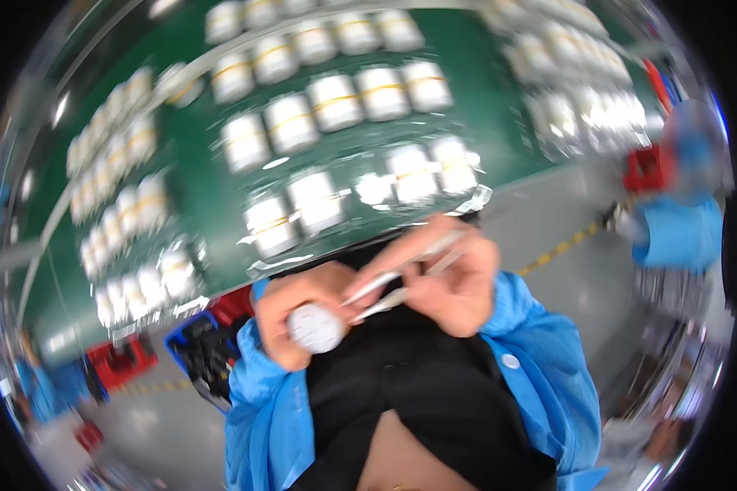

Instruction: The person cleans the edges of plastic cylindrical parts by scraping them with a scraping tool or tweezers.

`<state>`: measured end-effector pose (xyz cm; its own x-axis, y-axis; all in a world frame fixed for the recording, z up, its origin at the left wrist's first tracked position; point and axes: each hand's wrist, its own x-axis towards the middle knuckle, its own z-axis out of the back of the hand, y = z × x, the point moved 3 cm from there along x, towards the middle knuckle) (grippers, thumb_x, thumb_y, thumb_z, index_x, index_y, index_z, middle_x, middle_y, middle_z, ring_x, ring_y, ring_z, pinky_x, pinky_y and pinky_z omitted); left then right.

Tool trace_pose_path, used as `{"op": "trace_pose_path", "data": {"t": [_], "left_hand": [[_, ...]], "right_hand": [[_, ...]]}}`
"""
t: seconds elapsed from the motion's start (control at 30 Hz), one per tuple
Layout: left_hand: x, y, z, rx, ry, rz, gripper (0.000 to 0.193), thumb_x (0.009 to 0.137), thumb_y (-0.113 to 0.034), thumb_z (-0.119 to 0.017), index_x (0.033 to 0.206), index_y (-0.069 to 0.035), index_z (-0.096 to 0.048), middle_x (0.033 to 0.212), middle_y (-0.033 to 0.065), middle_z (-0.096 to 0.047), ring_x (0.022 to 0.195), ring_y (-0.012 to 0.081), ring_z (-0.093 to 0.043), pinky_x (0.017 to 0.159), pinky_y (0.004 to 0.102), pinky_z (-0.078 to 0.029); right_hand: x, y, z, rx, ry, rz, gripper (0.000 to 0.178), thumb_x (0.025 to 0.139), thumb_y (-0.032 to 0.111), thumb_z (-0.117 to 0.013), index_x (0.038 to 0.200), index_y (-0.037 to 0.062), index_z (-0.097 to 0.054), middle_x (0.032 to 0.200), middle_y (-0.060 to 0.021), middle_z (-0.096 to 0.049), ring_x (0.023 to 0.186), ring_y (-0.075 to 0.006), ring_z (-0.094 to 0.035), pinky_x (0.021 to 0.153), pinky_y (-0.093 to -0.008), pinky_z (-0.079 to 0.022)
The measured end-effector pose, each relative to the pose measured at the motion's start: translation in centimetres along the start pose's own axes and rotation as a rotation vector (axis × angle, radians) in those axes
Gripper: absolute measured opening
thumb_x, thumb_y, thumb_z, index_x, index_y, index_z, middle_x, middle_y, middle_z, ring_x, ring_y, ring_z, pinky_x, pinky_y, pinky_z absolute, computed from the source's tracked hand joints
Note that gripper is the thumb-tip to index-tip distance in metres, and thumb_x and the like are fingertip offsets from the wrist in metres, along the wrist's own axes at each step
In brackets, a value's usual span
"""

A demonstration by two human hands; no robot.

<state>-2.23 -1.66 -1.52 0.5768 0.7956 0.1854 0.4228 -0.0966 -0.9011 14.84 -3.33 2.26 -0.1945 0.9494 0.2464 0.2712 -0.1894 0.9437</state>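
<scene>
My left hand (293,296) is closed round a white cylinder (316,328), whose round, pale end faces up past the fingers. In my right hand (454,282) is a pair of pale tweezers (378,285), its two arms spread a little. The tweezer tips reach to the left hand's fingertips, beside the cylinder; whether they grip anything is too blurred to tell. Just beyond both hands lies a clear plastic tray (354,219) with several white cylinders banded in yellow. One place in its front row shows a smaller round white piece (374,189).
More trays of white cylinders stand on the green table (190,155) at left and right. Below its left edge are a blue crate (190,337) of dark items and a red bin (124,360). A blue-sleeved person (681,233) is at far right; another sleeve (53,389) shows at far left.
</scene>
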Motion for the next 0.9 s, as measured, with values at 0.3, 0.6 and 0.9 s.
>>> {"op": "trace_pose_path", "data": {"t": [0.3, 0.6, 0.9], "left_hand": [[-1.5, 1.1, 0.0, 0.134, -0.090, 0.022, 0.040, 0.050, -0.004, -0.058, 0.087, -0.004, -0.045, 0.067, 0.0101, -0.051, 0.062, 0.0211, -0.049, 0.060, 0.0324, -0.040], [0.9, 1.8, -2.1, 0.143, 0.253, 0.009, 0.040, 0.044, -0.005, -0.051, 0.083, -0.006, -0.041, 0.060, 0.0088, -0.045, 0.057, 0.0224, -0.046, 0.066, 0.0375, -0.041], [1.7, 2.2, -2.5, 0.140, 0.223, 0.033, 0.045, 0.039, -0.004, -0.048, 0.083, -0.003, -0.041, 0.062, 0.0101, -0.044, 0.058, 0.0237, -0.045, 0.065, 0.0378, -0.041]], "right_hand": [[-3.0, 0.0, -0.1, 0.248, -0.253, 0.307, 0.006, 0.085, -0.003, -0.058, 0.085, -0.0045, -0.052, 0.070, -0.0078, -0.059, 0.051, -0.0123, -0.058, 0.044, -0.0235, -0.044], [-5.9, -0.3, 1.4, 0.133, -0.499, 0.260, 0.019, 0.083, 0.014, -0.067, 0.083, -0.0016, -0.057, 0.066, -0.0053, -0.060, 0.060, -0.0064, -0.055, 0.052, -0.0222, -0.044], [-6.0, -0.5, 2.5, 0.095, -0.485, 0.302, 0.013, 0.084, 0.006, -0.064, 0.087, -0.0006, -0.054, 0.070, -0.0027, -0.059, 0.059, -0.0037, -0.051, 0.049, -0.0193, -0.037]]}}
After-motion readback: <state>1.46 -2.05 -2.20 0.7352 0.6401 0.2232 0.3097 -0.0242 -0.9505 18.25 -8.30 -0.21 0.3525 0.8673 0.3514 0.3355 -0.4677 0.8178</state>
